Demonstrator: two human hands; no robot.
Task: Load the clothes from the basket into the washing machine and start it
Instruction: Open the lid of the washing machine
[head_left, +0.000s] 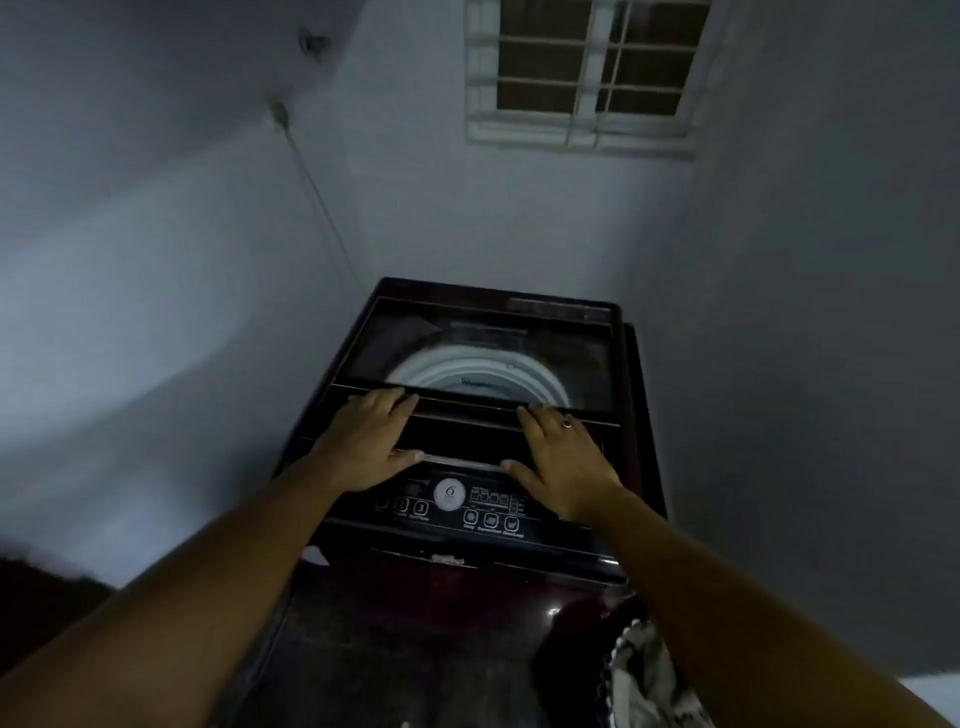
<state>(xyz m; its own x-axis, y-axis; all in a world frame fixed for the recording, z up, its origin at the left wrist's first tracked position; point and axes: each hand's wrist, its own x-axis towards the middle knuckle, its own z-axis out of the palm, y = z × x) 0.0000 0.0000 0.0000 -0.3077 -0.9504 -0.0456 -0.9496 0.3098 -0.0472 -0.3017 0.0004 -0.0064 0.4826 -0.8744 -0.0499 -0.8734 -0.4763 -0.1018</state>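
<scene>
At the washing machine (519, 551) | my left hand (363, 441) and right hand (563, 460) lie flat, gripping nothing, on its lid (395, 338) | best lifted evenly by the handle (460, 462).

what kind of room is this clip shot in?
Probably a home laundry corner: a top-loading washing machine stands in the corner of bare walls, a gridded window sits above, and patterned cloth lies beside it.
</scene>
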